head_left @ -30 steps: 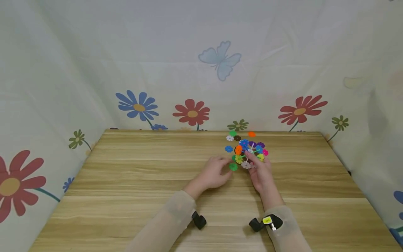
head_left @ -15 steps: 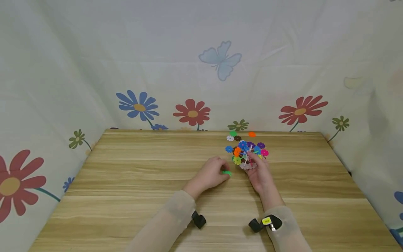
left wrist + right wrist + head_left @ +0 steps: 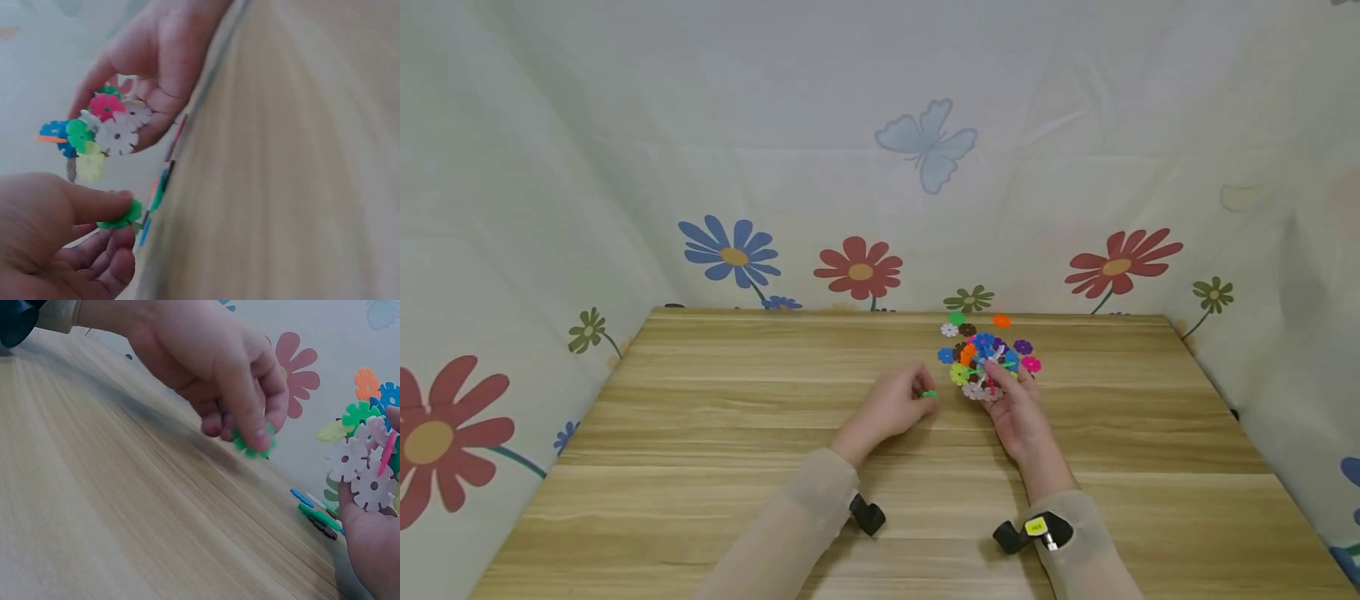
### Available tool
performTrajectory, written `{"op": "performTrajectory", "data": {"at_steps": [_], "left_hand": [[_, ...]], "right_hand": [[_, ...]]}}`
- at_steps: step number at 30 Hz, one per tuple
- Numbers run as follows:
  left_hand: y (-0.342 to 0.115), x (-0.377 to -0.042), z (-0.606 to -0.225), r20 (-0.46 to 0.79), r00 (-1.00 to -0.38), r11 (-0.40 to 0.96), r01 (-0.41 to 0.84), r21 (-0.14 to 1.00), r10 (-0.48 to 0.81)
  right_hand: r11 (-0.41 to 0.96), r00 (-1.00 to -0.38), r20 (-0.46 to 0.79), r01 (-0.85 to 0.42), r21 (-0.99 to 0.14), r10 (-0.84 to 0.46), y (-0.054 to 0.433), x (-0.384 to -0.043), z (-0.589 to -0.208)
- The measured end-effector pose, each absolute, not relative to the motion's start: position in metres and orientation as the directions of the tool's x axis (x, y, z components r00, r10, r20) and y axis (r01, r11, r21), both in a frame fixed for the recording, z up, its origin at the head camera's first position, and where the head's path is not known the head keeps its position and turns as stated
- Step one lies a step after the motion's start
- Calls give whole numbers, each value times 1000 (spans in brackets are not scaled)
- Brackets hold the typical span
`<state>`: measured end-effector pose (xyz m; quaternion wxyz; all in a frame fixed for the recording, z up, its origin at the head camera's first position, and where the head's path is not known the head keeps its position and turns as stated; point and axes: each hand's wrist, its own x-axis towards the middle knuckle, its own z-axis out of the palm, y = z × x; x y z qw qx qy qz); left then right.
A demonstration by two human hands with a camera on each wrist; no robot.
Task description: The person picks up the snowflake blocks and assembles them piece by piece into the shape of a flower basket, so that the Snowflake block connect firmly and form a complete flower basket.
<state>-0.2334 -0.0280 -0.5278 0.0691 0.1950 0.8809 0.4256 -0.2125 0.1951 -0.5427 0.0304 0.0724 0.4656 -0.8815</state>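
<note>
Landmark: the cluster of notched discs [image 3: 84,133], many colours, interlocked, held above the table [image 3: 737,400]. Right hand [image 3: 1021,423] grips it from its near right side. Left hand [image 3: 891,403], left of the cluster and apart from it, pinches 1 green disc [image 3: 253,449], thumb on top, fingers beneath. Beyond the cluster lie a loose green disc [image 3: 957,318], a white disc [image 3: 950,330] and an orange disc [image 3: 1002,320]; just left, a blue disc [image 3: 945,356]; to its right, a pink disc [image 3: 1032,365]. Judgement: for a single disc, hold by the rim so some notches stay clear; thumb looks rather far over the face. Best cradle the cluster from below; squeezing its outer discs would probably twist joints loose.
</note>
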Motion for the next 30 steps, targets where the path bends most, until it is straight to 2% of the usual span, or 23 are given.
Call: {"op": "performTrajectory", "data": {"at_steps": [4,9,13,18,30], "left_hand": [[-27,-232,-516,109,-958,397,211,893,265],[-20,-224,-502,172,-970,281,215,935,172],[-15,-220,-500,171,-978,219,194,956,120],[-11,-219,-502,122,-985,90,133,987,119],[-11,-219,-503,123,-981,98,139,986,146]], "right_hand": [[-554,-989,-144,109,-825,21,194,-213,-544],[-536,-987,-156,117,-836,28,193,-213,-544],[-513,-987,-159,124,-849,25,191,-212,-543],[-482,-989,-148,118,-868,24,188,-211,-542],[-437,-993,-91,47,-898,80,184,-213,-546]]}}
